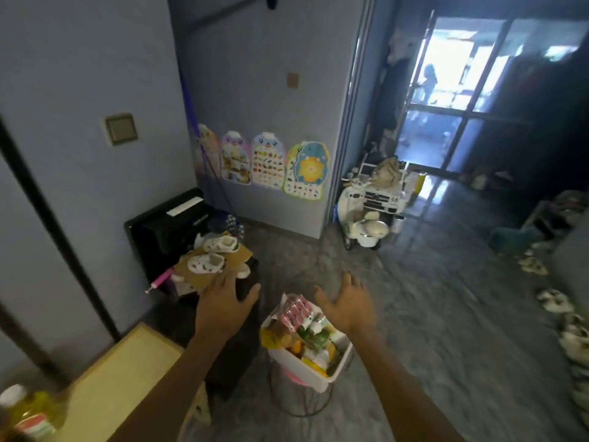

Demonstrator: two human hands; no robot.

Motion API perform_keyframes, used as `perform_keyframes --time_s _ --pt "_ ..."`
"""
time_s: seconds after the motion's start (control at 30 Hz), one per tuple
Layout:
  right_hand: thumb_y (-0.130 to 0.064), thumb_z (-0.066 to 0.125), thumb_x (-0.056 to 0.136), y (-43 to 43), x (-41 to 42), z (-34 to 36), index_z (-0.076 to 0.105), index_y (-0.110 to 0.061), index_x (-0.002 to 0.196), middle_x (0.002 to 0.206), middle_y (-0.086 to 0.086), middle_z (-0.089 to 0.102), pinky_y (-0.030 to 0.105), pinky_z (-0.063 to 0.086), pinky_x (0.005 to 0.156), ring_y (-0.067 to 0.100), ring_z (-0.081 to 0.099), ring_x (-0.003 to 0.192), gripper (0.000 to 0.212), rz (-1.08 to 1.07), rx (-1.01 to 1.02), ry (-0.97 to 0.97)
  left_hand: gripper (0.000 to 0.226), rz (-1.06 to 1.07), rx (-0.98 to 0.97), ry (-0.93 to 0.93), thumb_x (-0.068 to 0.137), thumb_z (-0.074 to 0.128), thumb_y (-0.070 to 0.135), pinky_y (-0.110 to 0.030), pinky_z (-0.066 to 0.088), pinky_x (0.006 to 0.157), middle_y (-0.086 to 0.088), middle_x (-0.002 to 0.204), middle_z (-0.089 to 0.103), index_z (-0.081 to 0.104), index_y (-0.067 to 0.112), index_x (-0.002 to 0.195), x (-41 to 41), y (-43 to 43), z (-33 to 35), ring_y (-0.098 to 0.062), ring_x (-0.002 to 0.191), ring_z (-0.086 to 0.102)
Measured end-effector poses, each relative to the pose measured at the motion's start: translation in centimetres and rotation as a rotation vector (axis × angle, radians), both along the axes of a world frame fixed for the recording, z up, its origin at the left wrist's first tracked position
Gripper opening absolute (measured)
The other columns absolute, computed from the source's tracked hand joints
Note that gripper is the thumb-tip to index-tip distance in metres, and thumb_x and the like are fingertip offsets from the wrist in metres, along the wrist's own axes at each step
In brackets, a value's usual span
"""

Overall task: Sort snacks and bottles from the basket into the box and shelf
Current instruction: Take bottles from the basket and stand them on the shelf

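A white basket (310, 370) full of snack packets (298, 314) stands on a small metal stool in front of me. Pink, yellow and green wrappers show at its top. My right hand (349, 301) hovers over the basket's far right side with fingers spread, holding nothing. My left hand (224, 301) is stretched out to the left of the basket, fingers straight, over a dark piece of furniture, and it holds nothing. A yellow bottle (27, 413) with a white cap sits at the bottom left corner.
A pale yellow tabletop (121, 374) lies at my lower left. Behind my left hand, cardboard with white sandals (207, 261) rests on a black box. A toy scooter and toy car (371, 212) stand by the wall corner. Shoes line the right edge of the floor.
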State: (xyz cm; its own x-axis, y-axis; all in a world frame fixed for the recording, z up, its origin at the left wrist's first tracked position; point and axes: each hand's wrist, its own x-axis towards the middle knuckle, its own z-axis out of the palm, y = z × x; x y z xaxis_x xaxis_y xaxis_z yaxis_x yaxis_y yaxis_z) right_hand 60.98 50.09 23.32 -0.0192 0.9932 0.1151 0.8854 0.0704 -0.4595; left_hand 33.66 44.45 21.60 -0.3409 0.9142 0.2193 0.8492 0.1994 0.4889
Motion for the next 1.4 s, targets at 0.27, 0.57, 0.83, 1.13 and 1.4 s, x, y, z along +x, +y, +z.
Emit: perform_keyframes --time_s 0.27,0.57,0.83,1.13,1.4 --pt "-0.09 0.04 0.085 1.2 12.4 -4.9 0.032 -0.013 0.164 0.17 0.011 0.036 0.05 0.041 0.12 0.035 0.038 0.154 0.111 -0.094 -0.163 0.013 0.111 -0.076 -0.138 -0.046 0.079 0.025 0.093 -0.049 0.034 0.124 -0.007 0.167 0.041 0.047 0.017 0.156 12.4 2.5 -2.8 -0.025 0.155 0.035" --pt "-0.081 0.05 0.09 6.4 12.1 -11.1 0.043 -0.014 0.156 0.157 0.009 0.051 0.044 0.048 0.112 0.031 0.049 0.143 0.094 -0.01 -0.292 -0.056 0.065 -0.133 -0.223 -0.097 0.094 0.041 0.081 -0.043 0.055 0.094 0.004 0.123 0.071 0.064 0.028 0.125 15.1 8.0 -10.8 -0.019 0.113 0.067" --pt "-0.073 0.052 0.092 15.3 9.5 -19.8 0.045 -0.015 0.155 0.156 0.007 0.052 0.043 0.046 0.112 0.03 0.047 0.142 0.087 0.071 -0.424 -0.127 0.058 -0.188 -0.319 -0.046 0.096 0.046 0.072 -0.044 0.058 0.082 0.002 0.11 0.071 0.065 0.024 0.122 12.8 18.5 -22.5 -0.023 0.099 0.069" --pt "-0.074 0.06 0.086 24.1 8.0 -35.2 0.036 -0.025 0.162 0.167 0.003 0.041 0.052 0.045 0.116 0.031 0.035 0.151 0.094 0.232 -0.57 -0.164 0.042 -0.382 -0.342 0.137 0.086 0.063 0.055 -0.041 0.043 0.108 0.007 0.112 0.066 0.067 0.026 0.116 13.2 27.4 -38.0 -0.02 0.113 0.06" --pt "-0.073 0.059 0.091 28.2 7.4 -50.4 0.023 -0.026 0.167 0.176 0.008 0.019 0.053 0.021 0.129 0.034 0.018 0.161 0.097 0.443 -0.482 -0.154 0.067 -0.41 -0.503 0.568 0.082 0.08 0.044 -0.059 0.029 0.119 -0.013 0.158 0.047 0.059 0.026 0.143 13.5 31.8 -49.4 -0.039 0.151 0.036"
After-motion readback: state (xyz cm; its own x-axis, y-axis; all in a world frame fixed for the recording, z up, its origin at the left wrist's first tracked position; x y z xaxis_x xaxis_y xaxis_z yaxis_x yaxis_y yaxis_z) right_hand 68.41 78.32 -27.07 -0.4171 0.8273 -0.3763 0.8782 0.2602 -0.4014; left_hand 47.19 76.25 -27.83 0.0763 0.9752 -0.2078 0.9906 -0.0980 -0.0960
